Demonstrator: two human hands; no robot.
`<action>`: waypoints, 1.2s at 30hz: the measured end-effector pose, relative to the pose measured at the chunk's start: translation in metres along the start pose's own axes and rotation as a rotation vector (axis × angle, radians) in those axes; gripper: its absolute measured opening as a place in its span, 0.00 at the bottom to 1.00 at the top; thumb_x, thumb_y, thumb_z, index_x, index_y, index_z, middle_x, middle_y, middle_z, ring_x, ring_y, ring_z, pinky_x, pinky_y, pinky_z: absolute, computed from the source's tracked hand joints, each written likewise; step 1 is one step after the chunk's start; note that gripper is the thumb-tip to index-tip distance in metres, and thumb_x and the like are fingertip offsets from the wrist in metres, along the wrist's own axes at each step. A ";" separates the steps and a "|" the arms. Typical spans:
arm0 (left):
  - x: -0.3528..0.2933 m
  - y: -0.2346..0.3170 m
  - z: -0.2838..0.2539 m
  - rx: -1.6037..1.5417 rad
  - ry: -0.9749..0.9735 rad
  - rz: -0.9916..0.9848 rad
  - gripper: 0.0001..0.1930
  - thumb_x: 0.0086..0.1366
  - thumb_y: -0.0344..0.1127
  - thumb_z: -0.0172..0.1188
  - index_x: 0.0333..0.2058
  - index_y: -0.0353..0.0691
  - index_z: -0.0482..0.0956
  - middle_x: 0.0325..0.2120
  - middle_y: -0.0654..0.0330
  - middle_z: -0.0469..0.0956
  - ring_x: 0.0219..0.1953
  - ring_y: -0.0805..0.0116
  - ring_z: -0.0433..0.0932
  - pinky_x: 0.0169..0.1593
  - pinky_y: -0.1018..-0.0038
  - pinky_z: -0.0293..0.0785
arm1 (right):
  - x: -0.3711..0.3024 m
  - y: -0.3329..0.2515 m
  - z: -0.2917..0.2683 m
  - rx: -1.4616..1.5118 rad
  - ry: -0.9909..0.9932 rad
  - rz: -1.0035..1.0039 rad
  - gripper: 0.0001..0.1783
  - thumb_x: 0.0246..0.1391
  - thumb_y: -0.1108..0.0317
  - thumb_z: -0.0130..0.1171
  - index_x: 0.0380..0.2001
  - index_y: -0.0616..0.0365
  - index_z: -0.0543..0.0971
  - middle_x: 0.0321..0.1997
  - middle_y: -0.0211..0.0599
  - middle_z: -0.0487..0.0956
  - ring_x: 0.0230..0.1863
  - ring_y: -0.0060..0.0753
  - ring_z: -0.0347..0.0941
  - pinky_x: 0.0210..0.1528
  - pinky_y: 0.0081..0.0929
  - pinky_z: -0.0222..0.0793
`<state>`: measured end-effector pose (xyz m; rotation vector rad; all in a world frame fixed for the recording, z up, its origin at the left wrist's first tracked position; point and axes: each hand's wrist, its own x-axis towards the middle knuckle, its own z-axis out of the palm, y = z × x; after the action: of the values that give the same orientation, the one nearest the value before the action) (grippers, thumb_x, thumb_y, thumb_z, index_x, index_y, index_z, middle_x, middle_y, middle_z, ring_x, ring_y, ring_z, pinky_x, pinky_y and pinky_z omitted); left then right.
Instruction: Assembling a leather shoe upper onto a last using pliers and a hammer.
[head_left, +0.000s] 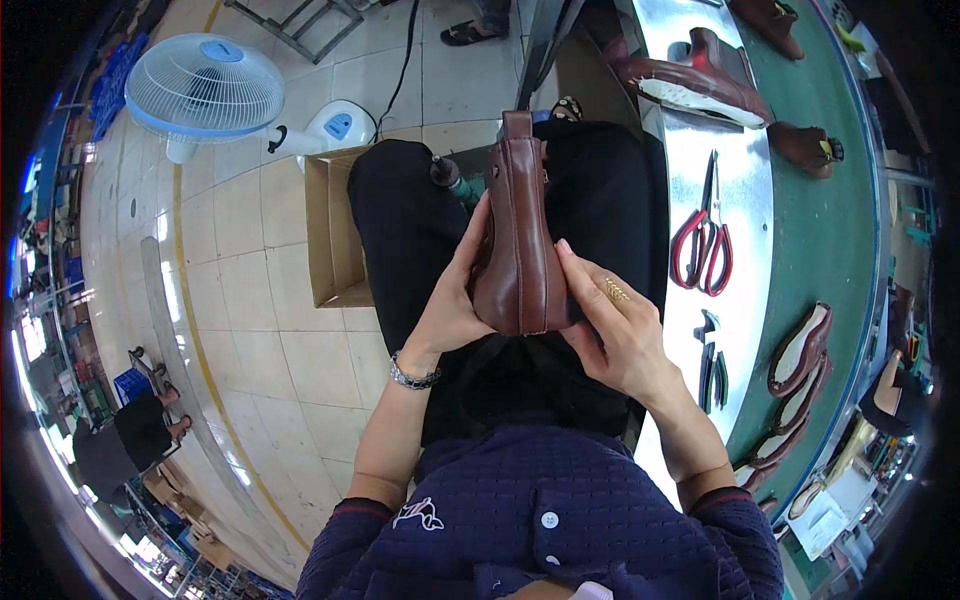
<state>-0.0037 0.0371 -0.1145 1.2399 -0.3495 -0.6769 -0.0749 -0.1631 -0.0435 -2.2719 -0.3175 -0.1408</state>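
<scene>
Between my two hands, over my lap, is a brown leather shoe upper point(520, 250) on end, a stitched seam running along it and a narrow tab at its far end. My left hand point(455, 300) wraps its left side, with the fingers partly hidden behind the leather. On the opposite side, my right hand point(618, 325) presses its fingers against the lower right, thumb near the bottom edge. Just beyond my left fingers, a green object with a dark top point(448, 175) shows between my legs.
On the metal bench point(690, 440) at right lie red-handled scissors point(703, 250) and pliers point(710, 365). Brown shoes point(690, 85) sit at its far end; several more shoe parts point(800, 370) rest on the green belt point(830, 240). A cardboard box point(330, 235) and a fan point(205, 90) stand left.
</scene>
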 end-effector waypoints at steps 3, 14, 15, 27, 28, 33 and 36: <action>-0.003 -0.004 -0.002 0.020 -0.055 -0.034 0.68 0.40 0.32 0.80 0.71 0.46 0.36 0.72 0.55 0.44 0.72 0.62 0.49 0.71 0.64 0.51 | -0.009 0.001 0.002 0.009 -0.004 0.018 0.40 0.45 0.75 0.65 0.64 0.61 0.65 0.57 0.52 0.75 0.54 0.49 0.76 0.56 0.38 0.75; -0.024 0.011 -0.001 0.221 -0.138 -0.146 0.65 0.40 0.34 0.79 0.71 0.44 0.39 0.71 0.53 0.46 0.71 0.57 0.50 0.69 0.62 0.54 | -0.010 0.013 -0.001 0.458 -0.076 0.281 0.43 0.50 0.51 0.68 0.65 0.57 0.64 0.45 0.51 0.79 0.44 0.44 0.81 0.47 0.37 0.78; -0.025 0.023 0.000 0.418 -0.187 -0.093 0.62 0.41 0.35 0.78 0.71 0.41 0.44 0.71 0.51 0.47 0.71 0.55 0.51 0.69 0.62 0.55 | -0.009 0.013 0.000 0.471 -0.064 0.277 0.47 0.50 0.51 0.69 0.68 0.54 0.59 0.42 0.50 0.80 0.42 0.44 0.81 0.46 0.39 0.79; -0.044 0.051 0.032 0.870 0.150 0.362 0.39 0.40 0.37 0.79 0.53 0.28 0.75 0.53 0.40 0.75 0.49 0.54 0.81 0.50 0.71 0.79 | 0.021 0.029 -0.007 0.516 -0.230 0.279 0.61 0.38 0.47 0.75 0.72 0.41 0.51 0.68 0.48 0.59 0.70 0.50 0.55 0.68 0.54 0.57; -0.042 0.049 0.034 0.866 0.150 0.359 0.39 0.40 0.37 0.79 0.53 0.28 0.75 0.53 0.40 0.75 0.49 0.54 0.81 0.50 0.71 0.79 | 0.022 0.031 -0.007 0.611 -0.273 0.334 0.61 0.38 0.47 0.76 0.72 0.41 0.50 0.69 0.47 0.59 0.70 0.52 0.55 0.67 0.56 0.57; -0.041 0.041 0.039 0.922 0.159 0.388 0.39 0.39 0.36 0.78 0.53 0.28 0.75 0.51 0.40 0.76 0.47 0.55 0.82 0.47 0.71 0.80 | 0.030 0.024 -0.020 0.699 -0.373 0.563 0.61 0.34 0.56 0.79 0.69 0.51 0.53 0.68 0.44 0.61 0.72 0.47 0.53 0.65 0.53 0.63; -0.040 0.042 0.042 0.969 0.182 0.385 0.39 0.39 0.36 0.77 0.52 0.26 0.75 0.53 0.40 0.74 0.46 0.55 0.82 0.46 0.72 0.80 | 0.038 0.022 -0.024 0.681 -0.405 0.560 0.61 0.36 0.57 0.79 0.70 0.51 0.52 0.67 0.45 0.62 0.71 0.46 0.54 0.64 0.50 0.65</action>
<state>-0.0469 0.0379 -0.0573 2.0537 -0.7899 -0.0171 -0.0320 -0.1884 -0.0363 -1.6116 0.0754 0.6312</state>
